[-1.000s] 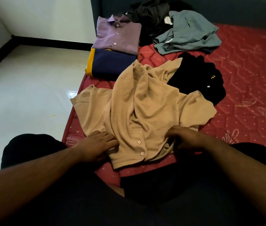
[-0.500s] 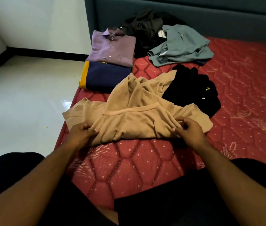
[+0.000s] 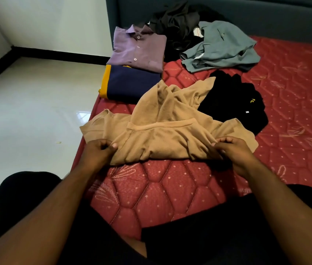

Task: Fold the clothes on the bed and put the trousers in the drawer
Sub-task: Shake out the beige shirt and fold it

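Left hand [image 3: 98, 153] and right hand [image 3: 231, 150], fingers curled, each pinch the near folded edge of the tan shirt [image 3: 166, 134] on the bed [image 3: 170, 192]; no legible writing.

Tan shirt [image 3: 170, 138]; purple shirt [image 3: 138, 48]; red quilted mattress [image 3: 170, 194] with pale dots

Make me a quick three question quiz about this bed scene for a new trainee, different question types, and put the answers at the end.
1. True or false: both the left hand and the right hand grip the tan shirt.
2. Multiple choice: what lies directly under the folded purple shirt? A) a navy garment with a yellow stripe B) a black garment C) a grey-green shirt
3. Short answer: what colour is the mattress?

Key: 1 true; 2 A; 3 red.
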{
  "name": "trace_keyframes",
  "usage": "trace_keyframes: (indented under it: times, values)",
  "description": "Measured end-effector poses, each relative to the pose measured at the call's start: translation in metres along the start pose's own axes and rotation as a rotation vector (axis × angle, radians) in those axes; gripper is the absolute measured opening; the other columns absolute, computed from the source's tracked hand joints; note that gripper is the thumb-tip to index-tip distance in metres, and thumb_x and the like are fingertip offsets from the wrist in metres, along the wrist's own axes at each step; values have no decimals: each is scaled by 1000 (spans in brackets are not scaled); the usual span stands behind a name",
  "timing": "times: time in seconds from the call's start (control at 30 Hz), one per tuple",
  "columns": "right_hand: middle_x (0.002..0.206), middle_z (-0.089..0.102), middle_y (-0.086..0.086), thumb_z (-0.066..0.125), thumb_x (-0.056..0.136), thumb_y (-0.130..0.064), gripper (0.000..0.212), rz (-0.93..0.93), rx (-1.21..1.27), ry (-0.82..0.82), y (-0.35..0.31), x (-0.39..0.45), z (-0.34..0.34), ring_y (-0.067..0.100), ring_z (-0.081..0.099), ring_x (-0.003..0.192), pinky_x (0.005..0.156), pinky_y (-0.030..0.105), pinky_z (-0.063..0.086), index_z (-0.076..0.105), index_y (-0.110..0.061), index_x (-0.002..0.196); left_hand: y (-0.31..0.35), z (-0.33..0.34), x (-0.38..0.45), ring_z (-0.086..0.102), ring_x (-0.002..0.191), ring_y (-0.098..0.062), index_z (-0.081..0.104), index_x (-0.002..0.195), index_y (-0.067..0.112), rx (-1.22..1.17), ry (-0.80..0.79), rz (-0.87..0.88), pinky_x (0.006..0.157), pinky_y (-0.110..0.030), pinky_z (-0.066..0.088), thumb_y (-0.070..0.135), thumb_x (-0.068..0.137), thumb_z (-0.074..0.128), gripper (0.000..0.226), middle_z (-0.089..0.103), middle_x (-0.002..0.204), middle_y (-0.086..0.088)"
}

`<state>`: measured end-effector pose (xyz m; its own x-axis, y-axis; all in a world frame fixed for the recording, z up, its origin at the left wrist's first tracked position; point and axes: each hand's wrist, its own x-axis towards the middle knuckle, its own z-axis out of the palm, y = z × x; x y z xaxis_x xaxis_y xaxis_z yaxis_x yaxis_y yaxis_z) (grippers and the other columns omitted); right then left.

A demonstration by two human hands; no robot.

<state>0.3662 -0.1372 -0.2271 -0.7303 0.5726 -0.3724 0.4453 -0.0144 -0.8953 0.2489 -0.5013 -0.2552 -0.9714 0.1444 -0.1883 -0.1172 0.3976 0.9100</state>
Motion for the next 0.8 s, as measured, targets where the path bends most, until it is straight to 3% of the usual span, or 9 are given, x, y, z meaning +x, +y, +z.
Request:
trace_keyframes:
  times: [0.1, 0.17, 0.27, 0.37, 0.47, 0.53, 0.63, 0.73, 0.8]
  values:
    - [74, 63, 8, 75, 74, 1, 17, 43, -31, -79, -4, -5, -2, 22, 57, 73, 59, 24, 49, 64, -12, 78, -1, -8, -4, 56, 85, -15, 63, 102, 19, 224, 89, 165, 68, -25, 45, 26, 74, 84, 36, 58, 99, -1]
    - [69, 62, 5, 77, 72, 3, 21, -2, -60, -52, -8, -13, 0, 16, 59, 64, 50, 21, 48, 62, -12, 75, 0, -8, -6, 53, 82, -18, 59, 92, 20, 423, 156, 325, 68, -30, 43, 29, 72, 84, 32, 55, 95, -1]
    - [62, 59, 4, 76, 72, 7, 22, -71, -90, -69, -13, -30, 11, 7, 57, 47, 42, 18, 45, 60, -9, 74, -4, -4, -14, 56, 80, -21, 63, 82, 20, 567, 84, 265, 70, -35, 46, 32, 79, 77, 19, 59, 87, -1]
    - [64, 59, 6, 76, 72, 9, 20, -72, -101, -127, -12, -42, 23, 12, 57, 53, 46, 20, 49, 64, -7, 77, -12, 0, -15, 61, 87, -27, 71, 94, 14, 610, 75, 148, 76, -38, 51, 30, 82, 76, 20, 65, 94, -7]
    - [66, 61, 7, 76, 71, 9, 19, -73, -234, -163, -9, -48, 28, 17, 57, 59, 55, 26, 48, 67, -6, 80, -9, 2, -15, 64, 86, -32, 74, 94, 12, 687, 108, 200, 76, -40, 53, 23, 87, 69, 14, 71, 93, -12]
    - [63, 61, 6, 76, 72, 10, 17, -58, -333, -190, -13, -46, 25, 13, 57, 53, 50, 22, 48, 69, -3, 81, -2, 2, -16, 64, 83, -32, 74, 90, 13, 692, 132, 264, 72, -39, 52, 19, 90, 63, 13, 72, 90, -11]
    - [52, 59, -1, 73, 73, 11, 16, -114, -475, -190, -41, -31, 19, -1, 50, 40, 41, 16, 40, 67, -3, 74, 35, 7, -2, 67, 88, -29, 74, 87, 13, 273, 206, 164, 75, -29, 49, 11, 88, 62, 12, 73, 94, -10]
    - [57, 57, -2, 68, 73, 8, 24, -436, -280, 234, -110, -9, 0, -5, 48, 40, 50, 20, 41, 61, -14, 67, 119, -7, 44, 67, 76, -24, 66, 83, 14, -575, 221, -56, 66, -30, 55, 8, 82, 56, 12, 66, 86, -14]
    - [64, 57, -1, 69, 76, 1, 26, -585, -22, 424, -175, -11, -19, -4, 49, 43, 48, 19, 43, 56, -20, 69, 171, -24, 68, 59, 67, -17, 58, 82, 18, -648, 259, 127, 60, -25, 49, 10, 93, 49, 17, 61, 82, -9]
